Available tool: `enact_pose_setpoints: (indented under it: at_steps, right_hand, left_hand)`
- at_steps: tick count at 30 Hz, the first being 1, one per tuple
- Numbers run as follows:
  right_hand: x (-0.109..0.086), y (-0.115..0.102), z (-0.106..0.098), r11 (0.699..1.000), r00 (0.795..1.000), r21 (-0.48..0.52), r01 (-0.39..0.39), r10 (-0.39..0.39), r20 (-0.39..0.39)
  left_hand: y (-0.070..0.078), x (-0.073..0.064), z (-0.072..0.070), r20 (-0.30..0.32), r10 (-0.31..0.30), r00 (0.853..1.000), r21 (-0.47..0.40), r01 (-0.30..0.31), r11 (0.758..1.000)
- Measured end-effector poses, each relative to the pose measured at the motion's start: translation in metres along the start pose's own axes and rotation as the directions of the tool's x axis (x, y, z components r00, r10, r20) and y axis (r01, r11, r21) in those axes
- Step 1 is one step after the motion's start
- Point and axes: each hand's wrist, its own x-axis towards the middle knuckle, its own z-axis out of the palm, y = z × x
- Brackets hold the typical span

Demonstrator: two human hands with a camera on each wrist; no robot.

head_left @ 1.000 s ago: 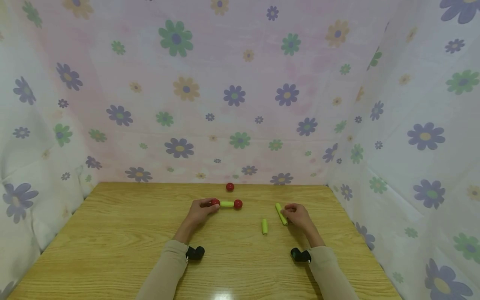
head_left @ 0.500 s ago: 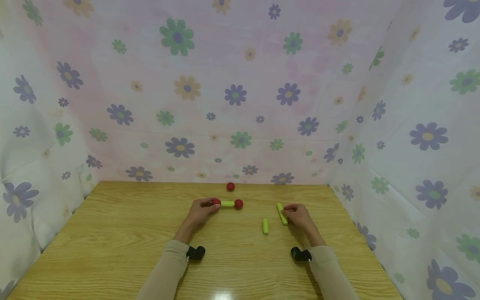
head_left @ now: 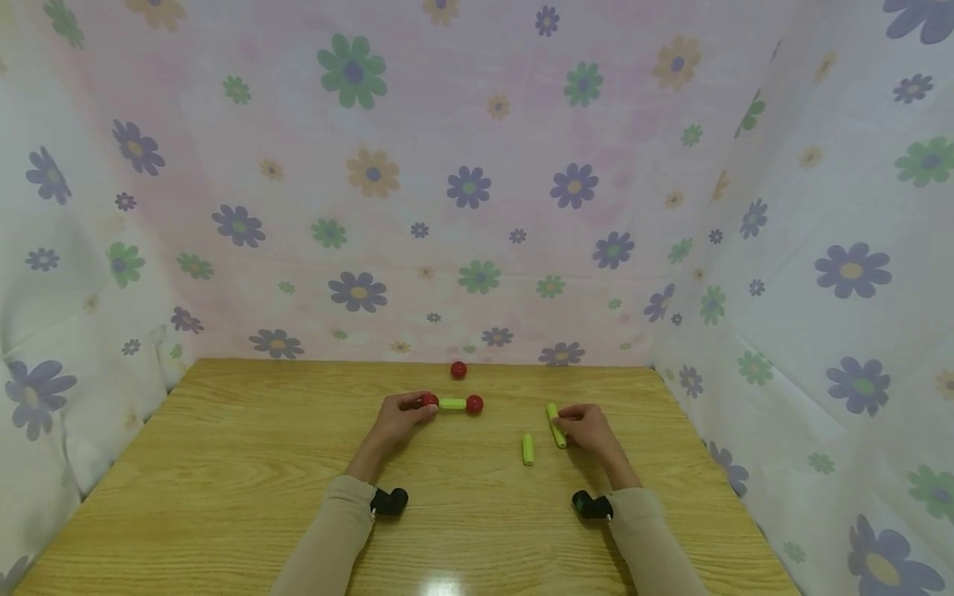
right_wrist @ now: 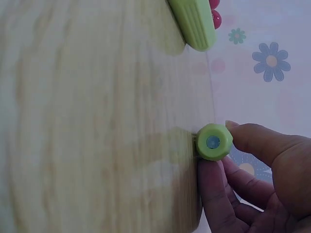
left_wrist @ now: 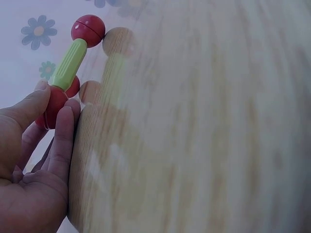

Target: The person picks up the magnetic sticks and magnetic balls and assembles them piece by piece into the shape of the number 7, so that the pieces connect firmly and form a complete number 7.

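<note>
My left hand pinches one red ball between thumb and fingers. That ball sits on the end of a short green rod, with a second red ball on the far end, like a small dumbbell lying across the table. On the right, my right hand holds a longer green rod by its side, low at the table. In the right wrist view the end of this rod faces the camera, showing a blue-grey centre; the thumb is on one side and fingers on the other.
Another short green rod lies between the hands, left of the held rod. A loose red ball rests near the back edge of the wooden table. Flower-patterned cloth hangs behind and at both sides.
My right hand has shifted slightly left, and the longer green rod has moved with it. The left hand and the dumbbell shape stay in place.
</note>
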Motion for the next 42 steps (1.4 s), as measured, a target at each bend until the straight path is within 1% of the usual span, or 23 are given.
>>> enact_pose_setpoints:
  at_steps: [9,13,17,20,24,28,31,35,39,42]
  right_hand:
    - [-0.001,-0.003,0.006,1.0,1.0,-0.025,0.006,-0.006,-0.009]
    - [-0.002,-0.004,0.007,0.999,1.0,-0.052,0.006,-0.007,-0.016]
    - [-0.001,-0.006,0.009,0.988,0.999,-0.152,0.03,-0.035,-0.031]
    - [0.001,-0.008,0.011,0.967,0.997,-0.249,0.06,-0.072,-0.039]
    - [0.002,-0.008,0.014,0.95,0.995,-0.305,0.063,-0.082,-0.049]
    - [0.0,-0.01,0.018,0.943,0.994,-0.325,0.066,-0.091,-0.061]
    - [-0.001,-0.013,0.02,0.941,0.993,-0.328,0.081,-0.106,-0.058]
    - [-0.003,-0.015,0.021,0.939,0.993,-0.334,0.083,-0.106,-0.053]
    - [-0.005,-0.018,0.022,0.945,0.996,-0.323,0.059,-0.076,-0.041]
    - [-0.007,-0.021,0.023,0.954,0.999,-0.298,0.029,-0.037,-0.022]
  left_hand:
    - [-0.002,0.001,-0.001,0.001,0.001,1.0,0.001,-0.001,1.0]
    - [-0.002,0.001,-0.002,0.003,-0.002,1.0,-0.005,0.002,1.0]
    - [-0.001,0.001,-0.002,0.008,-0.006,1.0,-0.006,0.006,1.0]
    - [0.0,0.001,-0.002,0.011,-0.007,1.0,-0.006,0.007,1.0]
    - [0.0,0.0,-0.003,0.009,-0.009,1.0,-0.009,0.009,1.0]
    - [0.001,-0.001,-0.002,0.008,-0.014,1.0,-0.008,0.015,1.0]
    - [0.002,-0.001,-0.001,0.008,-0.013,1.0,-0.003,0.013,1.0]
    - [0.003,0.0,0.0,0.007,-0.009,1.0,-0.003,0.009,1.0]
    - [0.003,0.0,0.0,0.001,-0.013,1.0,-0.004,0.013,1.0]
    - [0.003,-0.001,0.0,-0.009,-0.02,1.0,-0.002,0.02,1.0]
